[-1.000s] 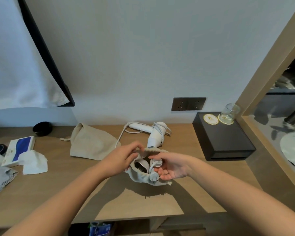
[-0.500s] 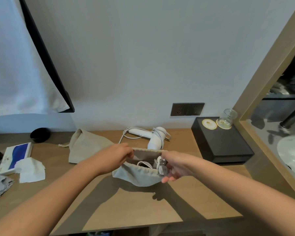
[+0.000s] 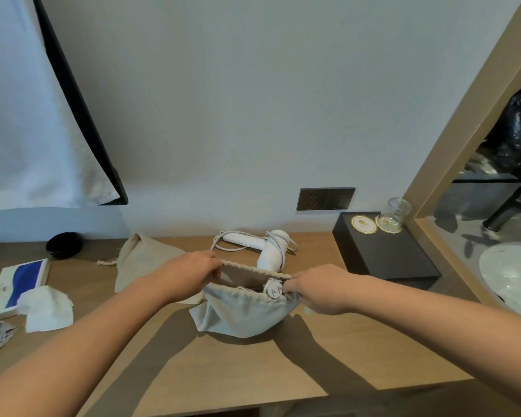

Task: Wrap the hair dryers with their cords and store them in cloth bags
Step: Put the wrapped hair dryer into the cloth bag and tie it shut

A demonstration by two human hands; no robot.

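While both hands hold a cloth bag open over a wooden table (image 3: 238, 371), the scene reads from left to right as follows. A spare cloth bag (image 3: 145, 260) lies flat and limp at the far left of the work area. Next, the left hand (image 3: 193, 275) pinches the left end of the bag's drawstring rim, fingers curled tight. The cloth bag (image 3: 241, 313) hangs between the hands, its mouth stretched sideways from one hand to the other and facing up. A white plug (image 3: 273, 289) and a bit of cord show just inside the rim at its right end; the dryer they belong to sits deeper, hidden by cloth. The right hand (image 3: 319, 288) grips the right end of the rim, fingers curled round it, touching the plug.

Just beyond the bag, nearer the right hand, a second hair dryer (image 3: 269, 251) lies on the table, handle running left, cord looped around it. Farther right stands a black box (image 3: 385, 254) with a glass jar (image 3: 396, 213) on top.
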